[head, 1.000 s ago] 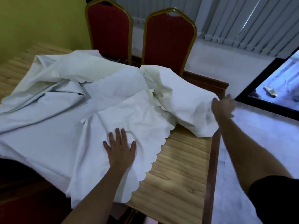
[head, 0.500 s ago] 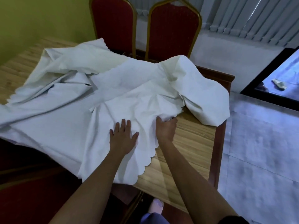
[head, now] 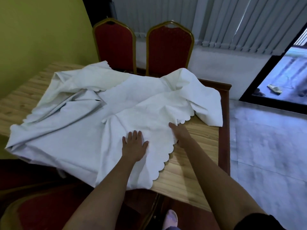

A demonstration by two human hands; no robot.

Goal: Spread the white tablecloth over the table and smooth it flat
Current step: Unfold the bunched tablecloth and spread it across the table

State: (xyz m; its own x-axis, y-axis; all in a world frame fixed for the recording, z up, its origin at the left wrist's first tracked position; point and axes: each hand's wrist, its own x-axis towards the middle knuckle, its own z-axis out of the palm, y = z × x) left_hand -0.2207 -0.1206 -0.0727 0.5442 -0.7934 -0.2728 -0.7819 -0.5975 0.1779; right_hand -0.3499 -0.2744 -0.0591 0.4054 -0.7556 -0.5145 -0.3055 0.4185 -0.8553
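A white tablecloth (head: 86, 123) with a scalloped hem lies rumpled and folded over itself on the wooden table (head: 196, 165). My left hand (head: 134, 146) rests flat on the near fold, fingers spread, pressing the cloth down. Just to its right, my right hand (head: 180, 133) sits at the scalloped edge with its fingers curled into the cloth, pinching the hem. A bunched lump of cloth lies at the table's far right corner. Bare wood shows at the near right and far left.
Two red chairs with gold frames (head: 169, 50) stand behind the table's far side. Another red chair (head: 33, 211) is at my near left. A yellow wall (head: 41, 34) is on the left, tiled floor (head: 265, 146) and a glass door on the right.
My right hand came back from the table's far right corner to the scalloped edge beside my left hand and gripped the hem. The left hand stayed flat on the cloth.
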